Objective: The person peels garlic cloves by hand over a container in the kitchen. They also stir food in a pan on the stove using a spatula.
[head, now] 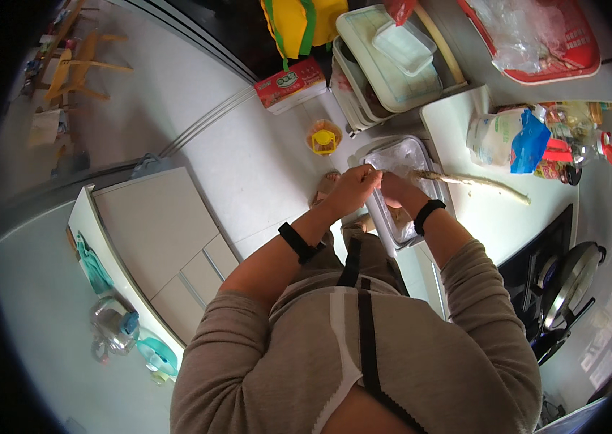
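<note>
My left hand (pixel 355 187) is raised at the near left rim of a plastic-lined bin (pixel 385 219), its fingers curled with the fingertips pinched together. Right beside it, my right hand (pixel 396 190) is over the bin, its fingers largely hidden behind the left hand and its own wrist. Whatever either hand may hold is too small or too covered to tell. Clear plastic film (pixel 400 154) lines the bin, with brownish scraps low inside. A long pale root or stick (pixel 482 183), darker and rough at its left end, lies on the white counter (pixel 449 122) and sticks out over the bin.
A plastic bag of white contents (pixel 495 138) and bottles stand on the counter, near a black hob (pixel 536 271) with a lidded pan (pixel 571 282). Beyond are a red basket (pixel 582 70), stacked containers (pixel 392 95) and a red box (pixel 292 85). A yellow-handled tub (pixel 324 138) sits on the floor.
</note>
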Action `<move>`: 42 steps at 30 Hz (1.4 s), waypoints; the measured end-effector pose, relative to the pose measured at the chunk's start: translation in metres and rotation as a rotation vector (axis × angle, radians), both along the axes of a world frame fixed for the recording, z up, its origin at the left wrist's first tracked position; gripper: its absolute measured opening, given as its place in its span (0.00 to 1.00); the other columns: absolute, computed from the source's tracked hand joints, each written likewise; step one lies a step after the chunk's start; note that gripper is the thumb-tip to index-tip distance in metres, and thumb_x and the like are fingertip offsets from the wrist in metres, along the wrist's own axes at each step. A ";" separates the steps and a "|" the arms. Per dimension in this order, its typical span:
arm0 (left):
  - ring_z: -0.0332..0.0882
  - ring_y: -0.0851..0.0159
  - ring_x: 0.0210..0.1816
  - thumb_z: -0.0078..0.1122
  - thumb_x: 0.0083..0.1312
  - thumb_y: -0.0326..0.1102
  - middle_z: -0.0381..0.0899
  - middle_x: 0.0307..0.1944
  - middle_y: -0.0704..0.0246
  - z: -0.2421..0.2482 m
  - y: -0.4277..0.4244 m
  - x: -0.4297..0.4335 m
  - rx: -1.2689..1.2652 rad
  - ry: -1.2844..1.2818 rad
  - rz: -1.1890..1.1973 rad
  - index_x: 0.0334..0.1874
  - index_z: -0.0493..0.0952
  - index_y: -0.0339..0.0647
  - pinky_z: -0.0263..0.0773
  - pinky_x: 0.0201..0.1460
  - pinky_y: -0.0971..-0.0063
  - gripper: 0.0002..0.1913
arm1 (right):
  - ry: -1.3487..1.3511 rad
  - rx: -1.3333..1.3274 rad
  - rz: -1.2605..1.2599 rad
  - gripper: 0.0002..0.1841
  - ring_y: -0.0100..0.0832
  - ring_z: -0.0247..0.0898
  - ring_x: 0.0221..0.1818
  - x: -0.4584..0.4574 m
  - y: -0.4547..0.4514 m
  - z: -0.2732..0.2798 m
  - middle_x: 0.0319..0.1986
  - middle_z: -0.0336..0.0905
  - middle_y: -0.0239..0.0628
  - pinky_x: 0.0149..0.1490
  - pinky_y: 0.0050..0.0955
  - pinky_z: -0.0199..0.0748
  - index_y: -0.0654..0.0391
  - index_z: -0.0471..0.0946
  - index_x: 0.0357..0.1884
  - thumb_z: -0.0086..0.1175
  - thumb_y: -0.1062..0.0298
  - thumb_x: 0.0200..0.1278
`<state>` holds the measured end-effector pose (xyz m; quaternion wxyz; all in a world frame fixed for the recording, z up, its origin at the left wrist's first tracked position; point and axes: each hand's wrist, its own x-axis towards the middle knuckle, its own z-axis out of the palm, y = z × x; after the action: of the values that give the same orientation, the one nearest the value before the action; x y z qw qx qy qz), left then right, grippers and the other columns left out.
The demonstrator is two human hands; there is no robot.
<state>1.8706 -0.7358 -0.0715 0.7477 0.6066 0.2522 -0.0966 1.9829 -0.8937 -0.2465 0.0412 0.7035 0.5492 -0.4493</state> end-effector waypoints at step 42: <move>0.65 0.79 0.22 0.48 0.71 0.44 0.69 0.21 0.76 -0.044 0.033 -0.066 -0.052 0.136 0.347 0.31 0.74 0.38 0.61 0.23 0.82 0.16 | 0.115 -0.351 -0.850 0.29 0.51 0.68 0.57 0.009 0.019 -0.015 0.51 0.74 0.56 0.59 0.40 0.67 0.67 0.72 0.53 0.54 0.54 0.54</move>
<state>1.8044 -0.7026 -0.1152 0.7498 0.5265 0.4005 -0.0133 1.9917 -0.8752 -0.2616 -0.0587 0.8224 0.1292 -0.5509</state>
